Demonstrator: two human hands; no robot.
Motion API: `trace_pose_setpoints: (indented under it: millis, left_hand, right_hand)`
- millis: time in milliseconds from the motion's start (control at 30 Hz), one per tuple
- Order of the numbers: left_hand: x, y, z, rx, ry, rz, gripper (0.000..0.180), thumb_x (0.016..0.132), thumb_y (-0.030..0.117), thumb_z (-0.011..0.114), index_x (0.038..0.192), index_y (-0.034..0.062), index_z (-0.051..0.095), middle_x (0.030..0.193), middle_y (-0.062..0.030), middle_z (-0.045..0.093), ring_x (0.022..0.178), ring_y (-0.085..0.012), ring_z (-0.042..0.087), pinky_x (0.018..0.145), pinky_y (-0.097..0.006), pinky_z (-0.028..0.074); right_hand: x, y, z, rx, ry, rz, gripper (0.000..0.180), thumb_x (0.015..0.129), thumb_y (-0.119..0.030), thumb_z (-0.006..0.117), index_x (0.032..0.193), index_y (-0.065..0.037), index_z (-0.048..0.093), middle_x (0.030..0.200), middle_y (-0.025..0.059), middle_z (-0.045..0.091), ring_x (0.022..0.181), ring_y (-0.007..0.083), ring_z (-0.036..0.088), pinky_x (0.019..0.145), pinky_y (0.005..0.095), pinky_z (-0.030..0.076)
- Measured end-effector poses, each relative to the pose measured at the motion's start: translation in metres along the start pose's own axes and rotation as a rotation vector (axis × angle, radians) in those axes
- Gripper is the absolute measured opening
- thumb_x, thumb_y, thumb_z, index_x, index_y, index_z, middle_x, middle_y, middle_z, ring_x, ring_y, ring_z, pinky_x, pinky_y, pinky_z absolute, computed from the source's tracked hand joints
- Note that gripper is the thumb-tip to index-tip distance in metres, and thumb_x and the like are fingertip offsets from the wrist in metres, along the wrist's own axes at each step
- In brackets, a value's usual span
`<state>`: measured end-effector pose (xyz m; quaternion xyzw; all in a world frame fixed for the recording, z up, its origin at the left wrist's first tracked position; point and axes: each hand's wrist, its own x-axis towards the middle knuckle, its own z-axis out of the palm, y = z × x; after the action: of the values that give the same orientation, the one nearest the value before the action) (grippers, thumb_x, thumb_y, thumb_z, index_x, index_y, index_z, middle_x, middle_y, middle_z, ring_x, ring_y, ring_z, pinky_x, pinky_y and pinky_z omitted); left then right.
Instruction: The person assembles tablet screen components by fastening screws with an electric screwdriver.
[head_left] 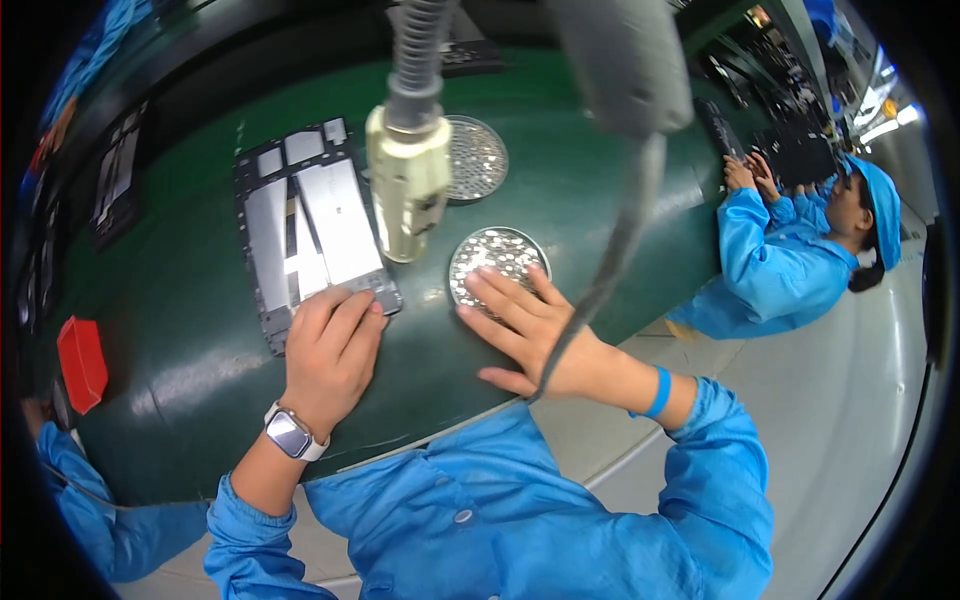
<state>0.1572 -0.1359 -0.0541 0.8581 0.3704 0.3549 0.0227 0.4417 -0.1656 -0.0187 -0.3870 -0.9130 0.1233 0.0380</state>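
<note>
A tablet-like device frame with silvery panels and a dark border lies flat on the green bench. My left hand rests over its near end, fingers bent and close together on the frame's edge; what is under the fingertips is hidden. To the right stands a round dish full of small shiny pieces. My right hand reaches over this dish with fingers spread, the fingertips covering its near part. Whether they touch the pieces I cannot tell. A grey cable passes in front of my right hand.
A cream nozzle on a ribbed hose hangs beside the frame. Behind it sits a second round dish. A grey rounded arm hangs above. A red tray stands at left. A co-worker in blue works at right.
</note>
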Motion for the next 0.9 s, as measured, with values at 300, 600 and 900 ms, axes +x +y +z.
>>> trace_pose_setpoints:
  millis: [300, 600, 900]
  left_hand:
    - [0.005, 0.007, -0.004, 0.037, -0.035, 0.024, 0.017, 0.078, -0.001, 0.073, 0.095, -0.0044, 0.069, 0.103, -0.0122, 0.067, 0.093, -0.0294, 0.063, 0.077, -0.041, 0.053]
    - [0.004, 0.003, -0.003, -0.031, -0.016, -0.04, 0.019, 0.076, -0.002, 0.073, 0.094, -0.0041, 0.069, 0.102, -0.0111, 0.066, 0.094, -0.0288, 0.063, 0.079, -0.04, 0.052]
    - [0.0, -0.005, -0.008, -0.064, -0.01, -0.045, 0.02, 0.074, -0.003, 0.073, 0.093, -0.0035, 0.068, 0.102, -0.0105, 0.066, 0.092, -0.0282, 0.063, 0.078, -0.04, 0.051]
  right_hand:
    - [-0.027, 0.024, 0.008, -0.008, 0.097, -0.043, 0.075, 0.077, -0.035, 0.079, 0.141, -0.006, 0.051, 0.154, 0.0221, 0.039, 0.143, 0.0389, 0.04, 0.115, 0.0595, 0.029]
    - [0.021, 0.03, 0.012, 0.313, 0.435, 0.33, 0.095, 0.064, -0.035, 0.09, 0.142, 0.0, 0.048, 0.149, 0.0303, 0.037, 0.135, 0.048, 0.043, 0.11, 0.0547, 0.037]
    - [-0.004, -0.009, -0.001, -0.029, 0.059, 0.16, 0.076, 0.081, -0.045, 0.071, 0.142, -0.005, 0.051, 0.153, 0.024, 0.04, 0.145, 0.0384, 0.036, 0.112, 0.065, 0.026]
